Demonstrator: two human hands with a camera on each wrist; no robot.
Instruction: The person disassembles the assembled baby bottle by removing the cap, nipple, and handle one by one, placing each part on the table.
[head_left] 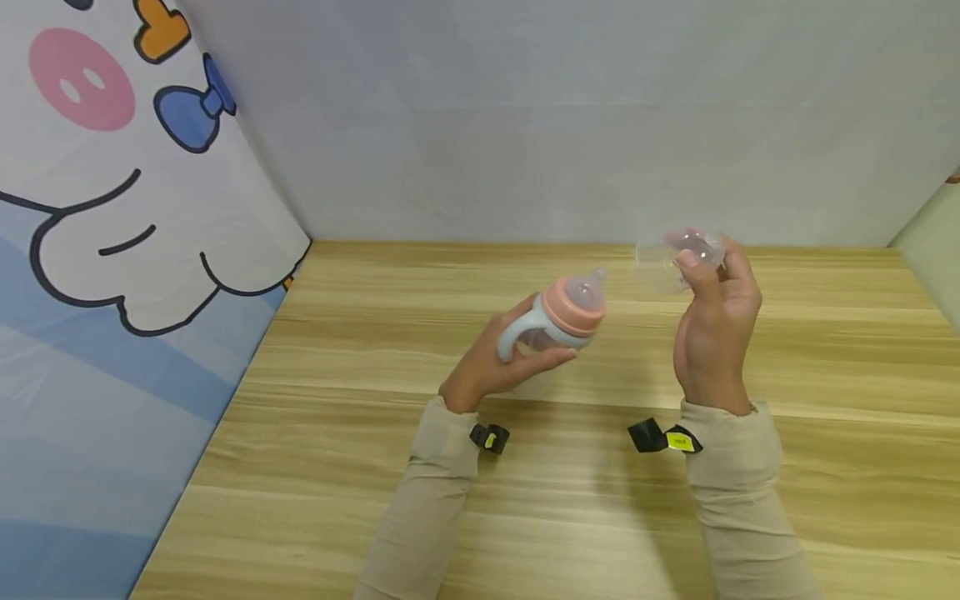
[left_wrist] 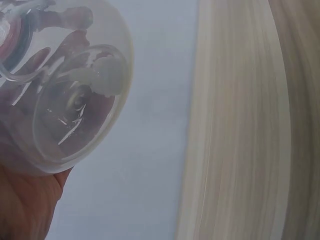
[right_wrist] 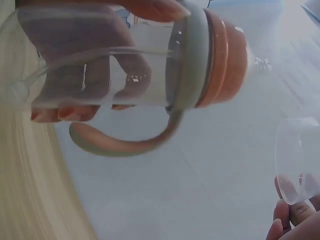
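Currently bottle (head_left: 567,310) in left hand (head_left: 489,362)

The clear bottle (head_left: 557,318) has a salmon-pink collar (head_left: 572,310) and pale blue-grey handle (head_left: 512,335); beneath it, a yellow-brown, wood-grained table (head_left: 300,433); right of it, a clear cap (head_left: 658,257); left, a blue-and-white cartoon backdrop (head_left: 97,275).

Baby bottle (head_left: 567,311) in left hand (head_left: 495,360)

Wood-grain tabletop (head_left: 300,467), plain pale wall (head_left: 525,125) behind; cartoon-printed panel (head_left: 90,367) at left (pink snout (head_left: 82,100), blue bow (head_left: 189,119)).
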